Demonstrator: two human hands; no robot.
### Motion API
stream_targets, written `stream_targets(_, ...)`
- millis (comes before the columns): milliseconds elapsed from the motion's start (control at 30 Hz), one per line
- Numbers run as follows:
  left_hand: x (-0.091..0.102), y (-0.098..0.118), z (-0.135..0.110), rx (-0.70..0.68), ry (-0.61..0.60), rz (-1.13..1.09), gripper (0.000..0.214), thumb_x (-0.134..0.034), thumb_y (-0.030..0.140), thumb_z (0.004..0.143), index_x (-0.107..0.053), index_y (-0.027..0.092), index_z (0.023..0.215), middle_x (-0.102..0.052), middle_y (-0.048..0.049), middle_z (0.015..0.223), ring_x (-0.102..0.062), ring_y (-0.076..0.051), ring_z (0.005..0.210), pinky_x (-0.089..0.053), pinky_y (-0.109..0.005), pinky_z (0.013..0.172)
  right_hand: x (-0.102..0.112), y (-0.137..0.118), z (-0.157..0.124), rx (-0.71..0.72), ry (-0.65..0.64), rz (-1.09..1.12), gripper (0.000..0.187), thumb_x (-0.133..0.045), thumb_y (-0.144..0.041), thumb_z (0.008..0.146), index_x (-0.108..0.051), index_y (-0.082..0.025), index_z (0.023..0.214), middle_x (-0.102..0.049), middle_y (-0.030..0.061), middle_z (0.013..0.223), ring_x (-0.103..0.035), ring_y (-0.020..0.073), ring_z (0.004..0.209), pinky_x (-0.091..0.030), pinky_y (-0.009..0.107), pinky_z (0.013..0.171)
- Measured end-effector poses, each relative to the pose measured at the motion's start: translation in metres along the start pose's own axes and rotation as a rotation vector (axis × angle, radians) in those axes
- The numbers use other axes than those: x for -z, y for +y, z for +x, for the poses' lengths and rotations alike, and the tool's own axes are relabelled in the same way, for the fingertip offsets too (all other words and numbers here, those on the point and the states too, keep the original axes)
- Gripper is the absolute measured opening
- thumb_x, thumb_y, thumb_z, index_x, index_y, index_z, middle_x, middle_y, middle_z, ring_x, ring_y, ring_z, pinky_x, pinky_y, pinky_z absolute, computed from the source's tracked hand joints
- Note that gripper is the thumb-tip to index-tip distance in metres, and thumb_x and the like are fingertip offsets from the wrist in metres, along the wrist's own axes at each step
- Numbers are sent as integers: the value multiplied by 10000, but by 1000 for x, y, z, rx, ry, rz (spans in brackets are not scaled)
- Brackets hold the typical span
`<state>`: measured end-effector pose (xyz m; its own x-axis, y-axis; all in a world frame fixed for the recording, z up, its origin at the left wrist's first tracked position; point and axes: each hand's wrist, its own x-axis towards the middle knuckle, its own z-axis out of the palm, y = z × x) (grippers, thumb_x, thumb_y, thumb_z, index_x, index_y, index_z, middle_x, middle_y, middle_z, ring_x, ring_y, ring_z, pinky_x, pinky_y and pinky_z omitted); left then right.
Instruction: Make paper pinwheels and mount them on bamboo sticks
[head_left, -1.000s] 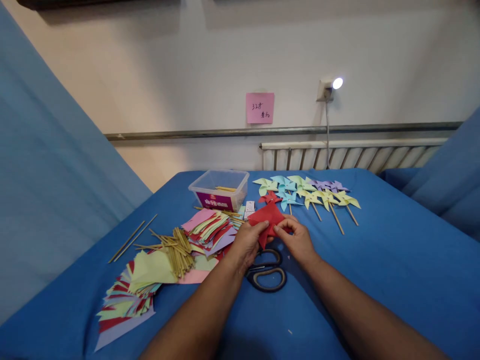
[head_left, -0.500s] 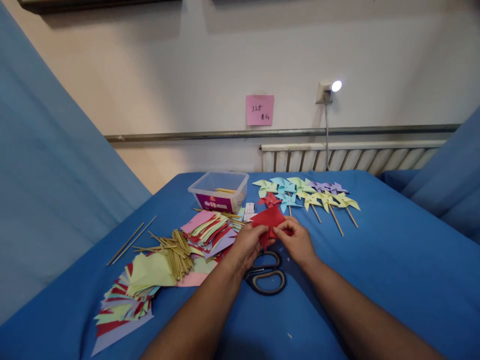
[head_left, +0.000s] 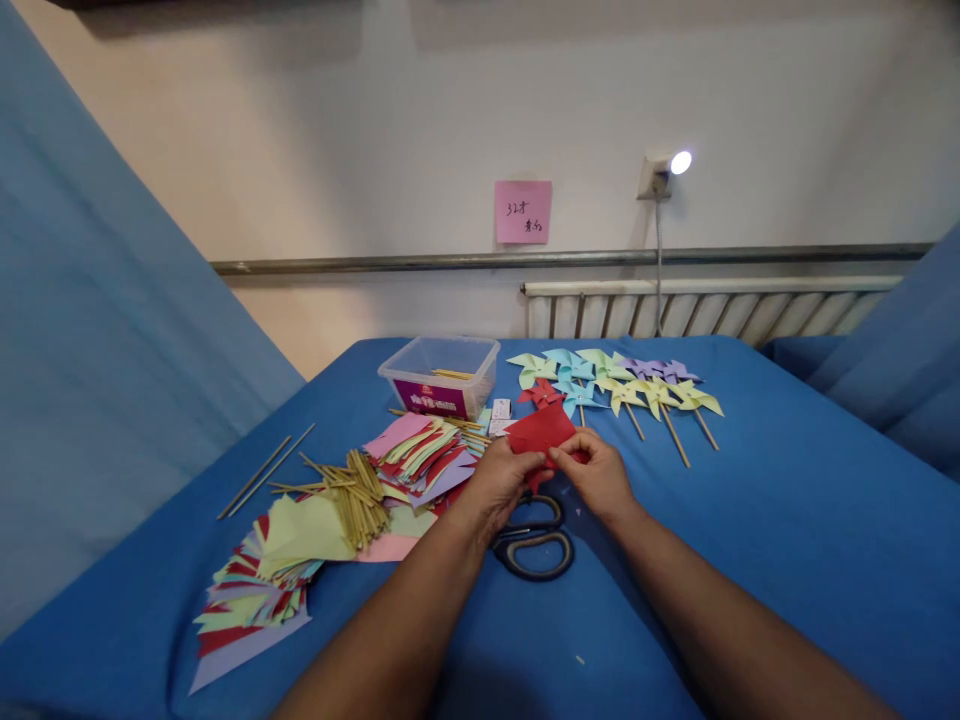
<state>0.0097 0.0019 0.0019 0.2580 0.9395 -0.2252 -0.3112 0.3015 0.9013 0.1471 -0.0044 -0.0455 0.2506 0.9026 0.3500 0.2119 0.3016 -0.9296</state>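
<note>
From my head view, I take the black-handled scissors point(head_left: 517, 533) as my mark; they lie flat on the blue-covered table point(head_left: 787, 560), handle loops toward my right, blades hidden by my left wrist. Just beyond the scissors, raised above the cloth, is the red paper point(head_left: 541, 428) I am working on, one of its points hanging down under my fingers.

My left grip point(head_left: 501, 483), above the far side of the scissors, is closed down on that paper, thumb on top and the fingers mostly out of sight beneath. My right grip point(head_left: 598, 478), beyond the scissors and to their right, pinches the same paper between thumb and forefinger, with hardly any gap; the two thumbs nearly meet.

Farther beyond the scissors, a little right, lie the pinwheels point(head_left: 658, 397) in yellow, blue, purple, light green and red, several with sticks showing. Beyond the scissors and to the left stands a clear plastic tub point(head_left: 431, 397) with sticks inside, small white boxes point(head_left: 501, 409) near it. Left of the scissors come a stack of coloured paper point(head_left: 420, 455), a heap of sticks point(head_left: 364, 508) and, farthest left and nearer me, fanned paper sheets point(head_left: 251, 610).
</note>
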Motion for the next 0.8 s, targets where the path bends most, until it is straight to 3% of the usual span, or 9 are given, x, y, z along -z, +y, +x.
stream_targets(533, 2, -5, 2, -16, 34, 20, 362, -838, 163, 559, -743, 98, 902, -748, -104, 846, -680, -158, 645, -555, -227, 583, -4, 6, -4, -48, 1, -28, 281, -702, -430, 749, -619, -199, 612, -605, 0, 667, -547, 167, 638, -427, 294, 630)
stream_targets(800, 3, -7, 3, -38, 84, 98, 291, -831, 180, 569, -746, 99, 835, -733, -82, 754, -626, -124, 558, -526, -221, 545, -8, 7, -8, -87, -14, -21, 269, -690, -432, 765, -625, -205, 636, -620, 7, 655, -539, 172, 627, -430, 296, 614)
